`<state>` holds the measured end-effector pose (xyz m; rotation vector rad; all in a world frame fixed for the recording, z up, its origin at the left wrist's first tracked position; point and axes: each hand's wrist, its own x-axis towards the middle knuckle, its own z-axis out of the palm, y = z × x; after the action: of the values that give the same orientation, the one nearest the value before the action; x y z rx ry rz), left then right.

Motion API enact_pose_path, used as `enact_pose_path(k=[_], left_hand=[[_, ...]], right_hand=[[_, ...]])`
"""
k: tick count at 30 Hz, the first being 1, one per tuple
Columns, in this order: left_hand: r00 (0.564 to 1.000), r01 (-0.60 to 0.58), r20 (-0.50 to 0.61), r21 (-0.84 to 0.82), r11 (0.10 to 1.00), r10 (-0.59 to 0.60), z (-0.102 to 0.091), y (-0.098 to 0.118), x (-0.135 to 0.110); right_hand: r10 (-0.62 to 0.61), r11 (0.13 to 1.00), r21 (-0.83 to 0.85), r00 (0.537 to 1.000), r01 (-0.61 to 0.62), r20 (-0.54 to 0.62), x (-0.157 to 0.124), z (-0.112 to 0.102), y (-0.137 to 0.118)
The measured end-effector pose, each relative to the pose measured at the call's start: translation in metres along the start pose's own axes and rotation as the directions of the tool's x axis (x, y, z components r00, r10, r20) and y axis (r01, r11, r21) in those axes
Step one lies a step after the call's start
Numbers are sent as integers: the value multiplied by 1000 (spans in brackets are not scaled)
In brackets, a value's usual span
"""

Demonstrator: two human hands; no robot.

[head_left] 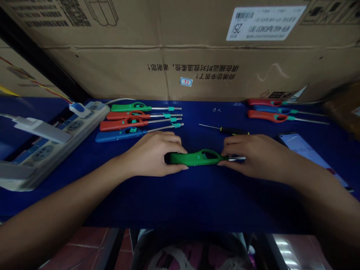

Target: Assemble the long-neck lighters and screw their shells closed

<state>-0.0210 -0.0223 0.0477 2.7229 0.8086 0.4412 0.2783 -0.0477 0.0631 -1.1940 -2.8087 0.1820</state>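
Observation:
A green gas lighter lies sideways between my two hands, just over the blue table. My left hand is closed around the end of its handle. At the other end, my right hand pinches the lighter where the metal tube leaves the body; part of the tube shows past the fingertips. Just beyond my right hand is a screwdriver with a dark handle and a thin shaft pointing left. Several tiny pale pieces, perhaps screws, lie farther back.
Several lighters, including a blue one, lie in a row at the left, beside a white power strip with plugs. More lighters lie at the back right. A phone is beyond my right forearm. A large cardboard box stands behind.

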Motion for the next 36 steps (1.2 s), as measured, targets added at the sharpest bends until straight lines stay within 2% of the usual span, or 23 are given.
enact_pose_path(k=[5, 12, 24, 29, 32, 36], left_hand=[[999, 16, 40, 22, 1000, -17, 1, 1, 1], [999, 36, 37, 46, 998, -37, 1, 5, 0], [999, 41, 12, 23, 999, -41, 3, 8, 0], [998, 46, 37, 51, 998, -48, 3, 10, 2], [997, 59, 54, 83, 995, -64, 1, 14, 2], [997, 12, 72, 222, 975, -28, 1, 23, 1]], right_hand=[[21, 999, 25, 999, -22, 48, 0, 2, 0], [5, 1000, -3, 1000, -5, 10, 2, 2, -2], [10, 1000, 14, 1000, -10, 22, 0, 0, 2], [12, 1000, 3, 1000, -12, 10, 0, 3, 1], [13, 1000, -29, 1000, -13, 3, 1, 4, -2], [-9, 986, -167, 1000, 7, -11, 3, 5, -11]])
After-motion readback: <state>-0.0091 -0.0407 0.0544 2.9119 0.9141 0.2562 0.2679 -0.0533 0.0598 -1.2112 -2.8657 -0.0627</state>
